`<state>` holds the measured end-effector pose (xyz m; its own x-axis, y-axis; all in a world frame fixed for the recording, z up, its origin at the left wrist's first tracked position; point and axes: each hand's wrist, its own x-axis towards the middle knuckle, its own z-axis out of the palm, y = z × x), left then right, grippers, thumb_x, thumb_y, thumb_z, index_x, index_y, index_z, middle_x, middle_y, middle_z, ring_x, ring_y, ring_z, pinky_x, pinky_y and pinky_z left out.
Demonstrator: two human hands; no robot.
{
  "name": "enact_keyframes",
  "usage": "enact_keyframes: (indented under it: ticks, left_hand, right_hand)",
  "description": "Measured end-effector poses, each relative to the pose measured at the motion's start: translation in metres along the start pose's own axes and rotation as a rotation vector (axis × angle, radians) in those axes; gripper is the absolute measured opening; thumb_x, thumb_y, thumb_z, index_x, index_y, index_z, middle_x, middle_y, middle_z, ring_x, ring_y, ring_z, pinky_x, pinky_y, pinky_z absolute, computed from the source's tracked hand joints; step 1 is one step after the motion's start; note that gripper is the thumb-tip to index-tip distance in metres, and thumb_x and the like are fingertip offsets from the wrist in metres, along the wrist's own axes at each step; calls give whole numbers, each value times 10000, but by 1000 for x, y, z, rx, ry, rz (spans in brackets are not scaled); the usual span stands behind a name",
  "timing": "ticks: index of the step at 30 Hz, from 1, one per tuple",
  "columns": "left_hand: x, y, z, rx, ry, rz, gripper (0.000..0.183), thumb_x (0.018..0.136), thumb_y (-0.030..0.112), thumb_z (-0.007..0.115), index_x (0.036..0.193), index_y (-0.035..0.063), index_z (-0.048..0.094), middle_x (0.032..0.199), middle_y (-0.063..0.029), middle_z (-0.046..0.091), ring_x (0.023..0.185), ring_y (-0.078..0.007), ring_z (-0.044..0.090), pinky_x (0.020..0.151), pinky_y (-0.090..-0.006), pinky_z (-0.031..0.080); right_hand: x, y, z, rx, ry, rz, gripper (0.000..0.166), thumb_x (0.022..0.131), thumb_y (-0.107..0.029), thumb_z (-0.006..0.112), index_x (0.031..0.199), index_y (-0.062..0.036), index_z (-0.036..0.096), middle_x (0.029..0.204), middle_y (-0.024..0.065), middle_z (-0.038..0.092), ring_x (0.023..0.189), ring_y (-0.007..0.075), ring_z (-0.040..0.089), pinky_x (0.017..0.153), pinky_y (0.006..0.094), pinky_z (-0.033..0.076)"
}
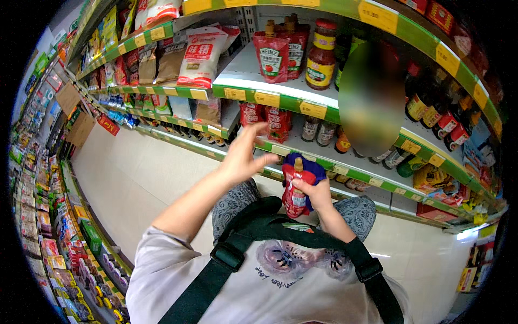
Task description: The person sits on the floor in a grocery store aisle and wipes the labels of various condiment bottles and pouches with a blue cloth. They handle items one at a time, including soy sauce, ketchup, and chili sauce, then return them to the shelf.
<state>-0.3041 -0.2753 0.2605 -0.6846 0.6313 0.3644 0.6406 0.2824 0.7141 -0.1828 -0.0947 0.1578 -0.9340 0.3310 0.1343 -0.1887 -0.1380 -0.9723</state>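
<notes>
My right hand [317,190] grips a red Heinz spouted pouch [297,190] upright in front of my lap, together with a dark blue cloth [315,166] behind it. My left hand [245,156], slightly blurred, is raised with its fingers apart and holds nothing; it is up and left of the held pouch, in front of the lower shelf. Near its fingertips, red pouches [277,124] stand on that shelf. On the shelf above are red Heinz ketchup pouches [272,60] with gold caps and a red-lidded jar [321,60] of brown sauce.
White and red seasoning bags [202,54] fill the shelves at left. Dark sauce bottles [417,105] line the right side, beside a blurred oval patch. Shelf edges [238,95] with yellow price tags jut out. Another stocked shelf stands across the pale tiled floor [133,174] at far left.
</notes>
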Motion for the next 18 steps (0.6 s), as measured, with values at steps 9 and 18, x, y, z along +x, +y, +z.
enact_keyframes:
  ticks: [9,18]
  left_hand:
    - [-49,7,42,89,379,48,812,664,48,670,1325,-36,207,1252,-236,359,1165,-378,386,991,-400,320]
    - [-49,-9,-7,-250,139,-73,1148,455,201,882,1351,14,190,1269,-162,418,1196,-275,413,991,-372,352]
  right_hand:
    - [45,-82,122,136,-98,-309,638,701,-122,748,1214,-44,377,1026,66,538,913,157,544,820,292,444]
    - [70,-74,132,345,-263,-129,721,667,-362,788,1197,-22,438,1115,63,532,1007,155,505,906,302,396]
